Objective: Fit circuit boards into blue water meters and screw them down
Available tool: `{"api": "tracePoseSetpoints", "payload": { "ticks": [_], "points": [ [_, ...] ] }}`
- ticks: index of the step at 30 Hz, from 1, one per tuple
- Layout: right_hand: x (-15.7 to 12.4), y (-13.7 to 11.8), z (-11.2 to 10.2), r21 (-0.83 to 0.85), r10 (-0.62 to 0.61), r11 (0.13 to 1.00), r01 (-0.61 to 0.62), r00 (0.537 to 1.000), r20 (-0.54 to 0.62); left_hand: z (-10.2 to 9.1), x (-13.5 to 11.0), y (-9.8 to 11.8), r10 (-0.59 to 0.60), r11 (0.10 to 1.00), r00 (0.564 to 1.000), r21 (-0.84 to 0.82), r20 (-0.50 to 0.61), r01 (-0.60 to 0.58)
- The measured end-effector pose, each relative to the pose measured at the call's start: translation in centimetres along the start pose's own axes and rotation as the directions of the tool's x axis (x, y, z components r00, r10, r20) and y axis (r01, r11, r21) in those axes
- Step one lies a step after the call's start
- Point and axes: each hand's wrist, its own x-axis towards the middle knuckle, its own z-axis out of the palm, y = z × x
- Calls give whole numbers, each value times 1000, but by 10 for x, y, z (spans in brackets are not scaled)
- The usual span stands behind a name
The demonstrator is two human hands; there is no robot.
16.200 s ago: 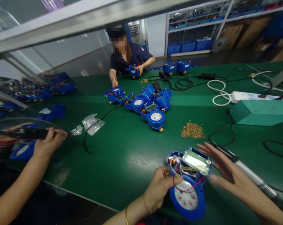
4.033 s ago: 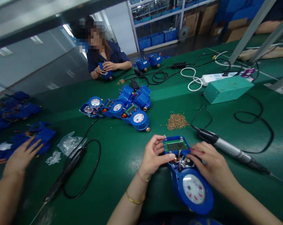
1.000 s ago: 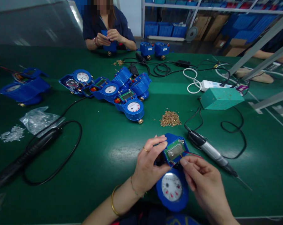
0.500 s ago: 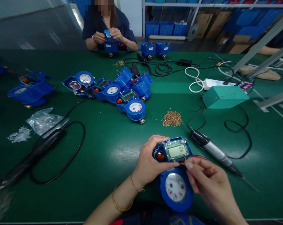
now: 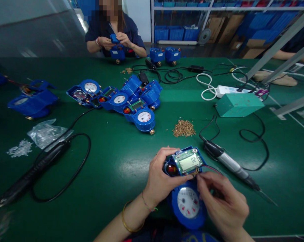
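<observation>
A blue water meter [image 5: 188, 203] with a white dial lies close in front of me. Its open electronics housing holds a green circuit board with a lit display [image 5: 189, 163]. My left hand [image 5: 158, 178] grips this housing from the left, the thumb along its lower edge. At the lower right corner of the board, my right hand [image 5: 221, 198] pinches thin wires [image 5: 196, 170]; the fingertips partly hide them. Red and dark wires run out to the right, above the right hand. A dark orange-red part sits in the housing, left of the board.
An electric screwdriver [image 5: 232, 164] lies right, another [image 5: 36, 171] left. Brass screws [image 5: 184, 128] are heaped beyond the meter. Several other meters [image 5: 144, 117] cluster mid-table. A green box [image 5: 239, 105] and power strip [image 5: 230, 90] stand right. Across the table, a person handles a blue meter [image 5: 117, 53].
My right hand has shifted slightly left and turned, its fingers curling more at the wires. The left hand keeps its grip on the meter. The view has moved a little.
</observation>
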Motion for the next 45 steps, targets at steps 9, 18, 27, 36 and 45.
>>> {"api": "tracePoseSetpoints", "payload": {
  "ticks": [9, 18, 27, 36, 45],
  "points": [
    [8, -10, -4, -118, -137, 983, 141, 990, 35, 1, -1, 1, 15, 998, 999, 56, -36, -13],
    [11, -9, 0, 79, 211, 972, -220, 971, 111, -1, 0, 3, 178, 965, 983, 206, -56, -163],
    [18, -13, -1, 376, 661, 468, -800, 599, 451, 2, -5, 4, 368, 857, 929, 402, -37, -323],
    [22, -16, 4, 398, 738, 357, -845, 516, 434, 1, -7, 4, 421, 818, 907, 437, -11, -374],
    [22, -17, 3, 358, 708, 451, -818, 572, 413, 1, -8, 4, 420, 812, 907, 448, -4, -374]
  ]
}}
